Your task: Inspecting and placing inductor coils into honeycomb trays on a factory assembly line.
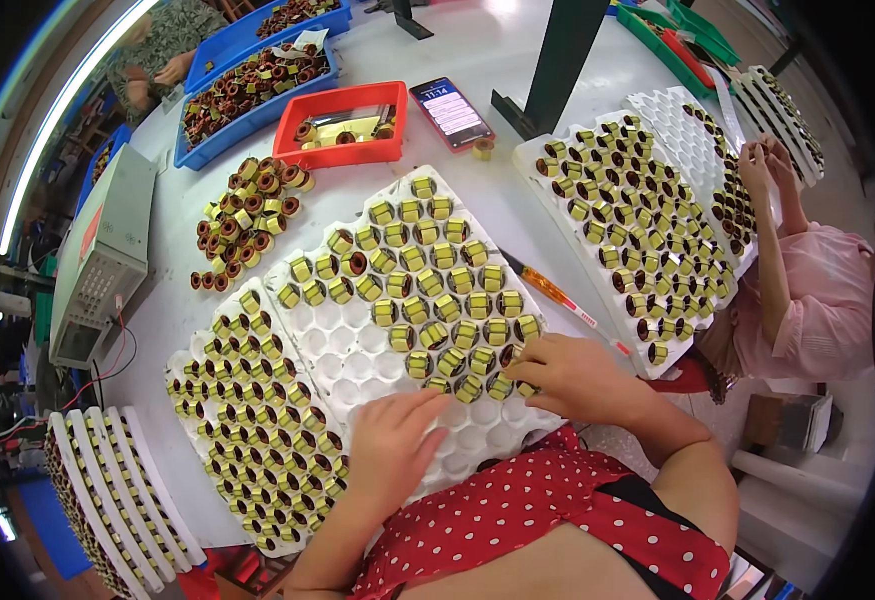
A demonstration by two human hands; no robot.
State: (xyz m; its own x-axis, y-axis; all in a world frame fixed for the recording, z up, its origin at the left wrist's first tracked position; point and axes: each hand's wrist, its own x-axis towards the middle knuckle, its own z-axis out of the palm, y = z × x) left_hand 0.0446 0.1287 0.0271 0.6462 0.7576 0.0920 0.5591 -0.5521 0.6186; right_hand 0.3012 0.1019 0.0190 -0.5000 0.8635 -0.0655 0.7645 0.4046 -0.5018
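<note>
A white foam tray (341, 340) with round pockets lies before me, many of them filled with small yellow-taped toroid coils (447, 308). My left hand (393, 442) is over the tray's near part, fingers stretched and thumb apart, holding nothing that I can see; it is slightly blurred. At the tray's right edge, my right hand (582, 378) has its fingers bent and closed around a yellow-taped coil (526, 388) at the end of a row. The fingertips partly hide that coil. Bare pockets show between the hands and at the tray's left.
Filled trays stand left (257, 430) and right (637, 235). Loose coils (247, 215), a red bin (342, 100), blue bins (257, 90), a phone (451, 115) and a screwdriver-like tool (547, 288) lie beyond. A meter (102, 255) is left; a co-worker's hands (765, 165) are right.
</note>
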